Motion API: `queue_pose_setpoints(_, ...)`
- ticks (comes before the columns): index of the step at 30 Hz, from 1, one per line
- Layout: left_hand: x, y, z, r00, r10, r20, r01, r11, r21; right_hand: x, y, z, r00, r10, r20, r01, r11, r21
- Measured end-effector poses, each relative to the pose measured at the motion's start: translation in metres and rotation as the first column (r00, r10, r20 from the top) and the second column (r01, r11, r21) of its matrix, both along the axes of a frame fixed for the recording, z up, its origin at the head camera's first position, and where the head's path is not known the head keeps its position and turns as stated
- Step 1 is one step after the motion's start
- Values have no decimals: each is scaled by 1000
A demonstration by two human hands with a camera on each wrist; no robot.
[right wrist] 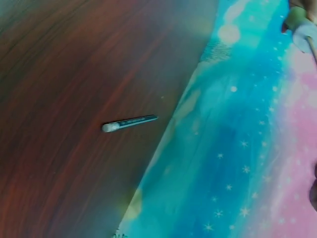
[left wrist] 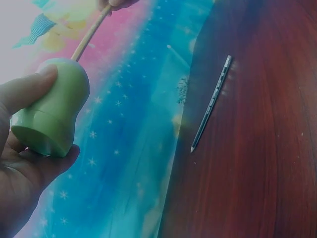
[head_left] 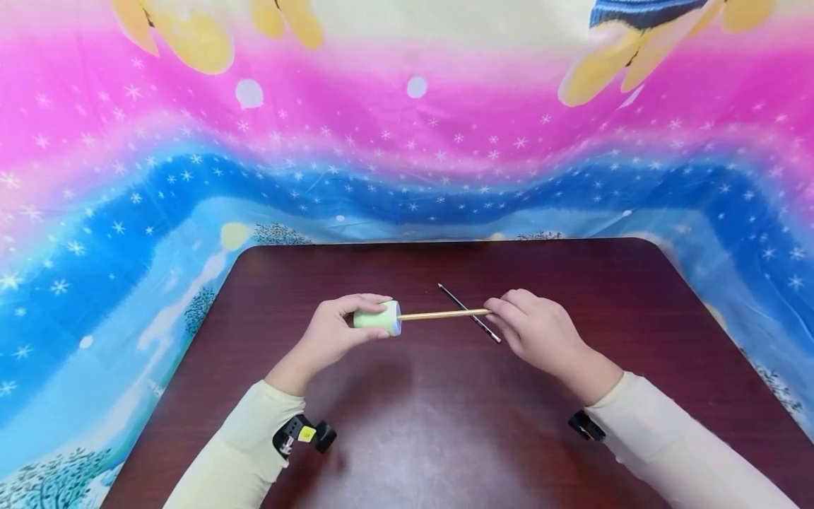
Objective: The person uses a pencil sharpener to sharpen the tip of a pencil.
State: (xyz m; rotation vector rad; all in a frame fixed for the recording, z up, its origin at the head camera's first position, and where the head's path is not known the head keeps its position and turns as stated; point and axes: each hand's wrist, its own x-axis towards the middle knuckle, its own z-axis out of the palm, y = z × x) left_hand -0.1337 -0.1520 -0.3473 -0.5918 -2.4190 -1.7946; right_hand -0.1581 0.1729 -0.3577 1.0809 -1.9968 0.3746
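My left hand (head_left: 331,332) grips a light-green pencil sharpener (head_left: 375,319) with a waisted body, thumb on one side and fingers on the other. Into the sharpener's pale end, facing right, runs a yellow pencil (head_left: 441,314); its tip is hidden inside. The fingertips of my right hand (head_left: 540,329) pinch the pencil's other end. Both things are held above the table. In the left wrist view the sharpener (left wrist: 57,106) tilts upward with the pencil (left wrist: 91,32) coming out of its top. The right wrist view catches only a sliver of my right hand (right wrist: 314,191).
A dark pencil (head_left: 470,314) with a pale end lies diagonally on the brown wooden table (head_left: 420,438), behind the held pencil. Behind the table's far edge hangs a pink and blue patterned cloth (head_left: 407,162). A black strap device (head_left: 305,433) sits on the left wrist.
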Motion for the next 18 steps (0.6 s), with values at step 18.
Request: queue_pose_setpoints(18,2,3,1,992,-26,-123,17,997,-73,7,1,18,612,-81,786,59,997,57)
